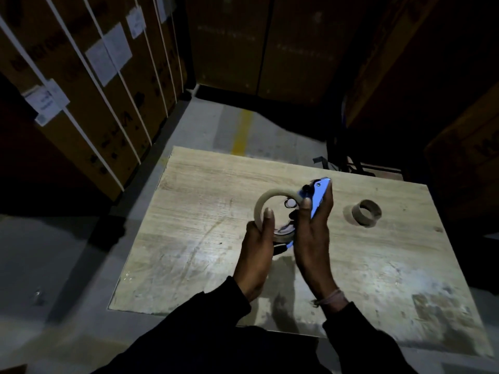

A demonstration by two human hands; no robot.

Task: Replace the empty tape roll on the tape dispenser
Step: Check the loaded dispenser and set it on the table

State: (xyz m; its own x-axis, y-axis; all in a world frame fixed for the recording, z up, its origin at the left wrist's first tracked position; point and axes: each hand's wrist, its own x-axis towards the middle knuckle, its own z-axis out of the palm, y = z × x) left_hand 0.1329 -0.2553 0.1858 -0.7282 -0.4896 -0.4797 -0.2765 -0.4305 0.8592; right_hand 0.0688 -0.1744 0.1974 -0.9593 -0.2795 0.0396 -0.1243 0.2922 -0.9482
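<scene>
Above the middle of a pale wooden board (210, 184), my left hand (256, 249) grips a full beige tape roll (263, 202) by its near rim. My right hand (314, 236) holds a blue tape dispenser (320, 197) upright, pressed against the right side of the roll. Black parts of the dispenser show between the roll and my right thumb. An empty brown cardboard core (366, 212) stands on the board to the right, apart from both hands.
The board lies on a grey concrete floor (81, 265) with a yellow line (241, 132) beyond it. Tall strapped cardboard boxes (89, 85) stand at the left and more dark boxes at the back and right. A dark metal frame (351, 157) sits behind the board's far right corner.
</scene>
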